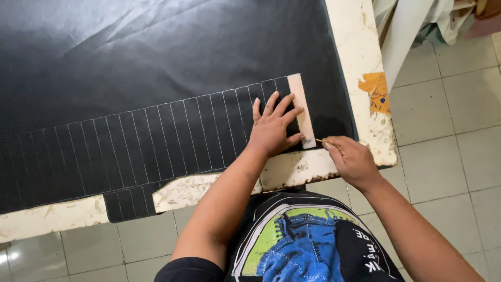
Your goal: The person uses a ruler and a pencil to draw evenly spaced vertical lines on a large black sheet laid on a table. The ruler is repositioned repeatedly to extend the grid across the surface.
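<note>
A large black sheet (pixel 156 57) lies spread over a worn white table (pixel 360 47). White parallel lines (pixel 135 141) mark many narrow strips along its near part. A pale wooden strip (pixel 301 104) lies on the sheet as a template at the right end of the lines. My left hand (pixel 274 128) presses flat on it with fingers spread. My right hand (pixel 352 159) pinches a thin marking stick (pixel 322 141), whose tip touches the strip's lower end.
The table's near edge (pixel 292 169) is chipped, and a flap of the sheet (pixel 125 203) hangs over it. An orange paper scrap (pixel 377 91) sticks to the table's right border. Grey floor tiles (pixel 449 130) lie to the right, with a white leg (pixel 404 31) and cloth beyond.
</note>
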`<state>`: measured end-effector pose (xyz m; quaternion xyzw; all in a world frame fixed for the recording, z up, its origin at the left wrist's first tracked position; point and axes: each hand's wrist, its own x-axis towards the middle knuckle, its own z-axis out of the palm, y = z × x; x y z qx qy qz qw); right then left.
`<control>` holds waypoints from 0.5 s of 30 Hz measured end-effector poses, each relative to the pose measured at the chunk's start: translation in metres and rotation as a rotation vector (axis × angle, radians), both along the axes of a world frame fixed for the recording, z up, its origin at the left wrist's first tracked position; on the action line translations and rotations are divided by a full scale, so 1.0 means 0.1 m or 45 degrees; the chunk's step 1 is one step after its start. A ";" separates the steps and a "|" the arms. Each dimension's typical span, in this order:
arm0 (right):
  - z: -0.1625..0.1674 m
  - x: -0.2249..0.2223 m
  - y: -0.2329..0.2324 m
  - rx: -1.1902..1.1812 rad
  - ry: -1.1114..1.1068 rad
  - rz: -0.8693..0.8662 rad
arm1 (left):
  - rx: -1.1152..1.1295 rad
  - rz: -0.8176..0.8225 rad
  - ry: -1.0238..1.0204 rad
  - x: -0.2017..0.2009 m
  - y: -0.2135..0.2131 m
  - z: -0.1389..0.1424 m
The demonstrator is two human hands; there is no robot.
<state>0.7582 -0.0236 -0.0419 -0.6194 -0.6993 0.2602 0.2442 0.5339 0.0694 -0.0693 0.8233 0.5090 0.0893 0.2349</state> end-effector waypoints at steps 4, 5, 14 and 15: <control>0.03 0.00 -0.06 0.035 -0.001 0.020 | 0.017 0.015 -0.022 0.01 -0.02 -0.01; 0.04 0.00 -0.08 0.030 0.014 0.013 | 0.025 0.016 -0.024 0.01 -0.02 -0.01; 0.03 -0.03 -0.13 0.068 0.045 0.038 | 0.000 0.012 0.005 0.01 -0.03 0.02; 0.02 -0.05 -0.13 0.087 0.047 0.045 | -0.013 0.010 0.007 0.02 -0.02 0.02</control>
